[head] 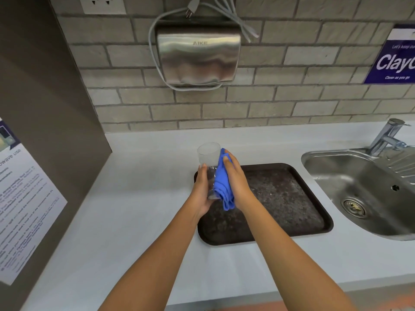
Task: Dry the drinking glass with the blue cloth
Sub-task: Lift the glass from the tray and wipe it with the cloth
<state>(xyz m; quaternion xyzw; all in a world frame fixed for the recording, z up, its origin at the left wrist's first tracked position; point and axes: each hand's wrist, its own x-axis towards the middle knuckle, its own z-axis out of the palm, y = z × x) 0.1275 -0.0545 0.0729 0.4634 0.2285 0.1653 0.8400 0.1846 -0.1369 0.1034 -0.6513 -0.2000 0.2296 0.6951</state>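
Head view: left hand [202, 189] grips the drinking glass [208, 162], long axis tilted away; right hand [235, 182] presses the blue cloth [221, 185] against its right side.

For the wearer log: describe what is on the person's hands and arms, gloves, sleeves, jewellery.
Both arms are bare from the bottom edge of the picture to the fingertips. No sleeve shows on either forearm. The left hand and the right hand wear no gloves, and no watch, bracelet or ring can be seen on the parts in view. The fingernails look short and unpainted, though they are small in the picture.
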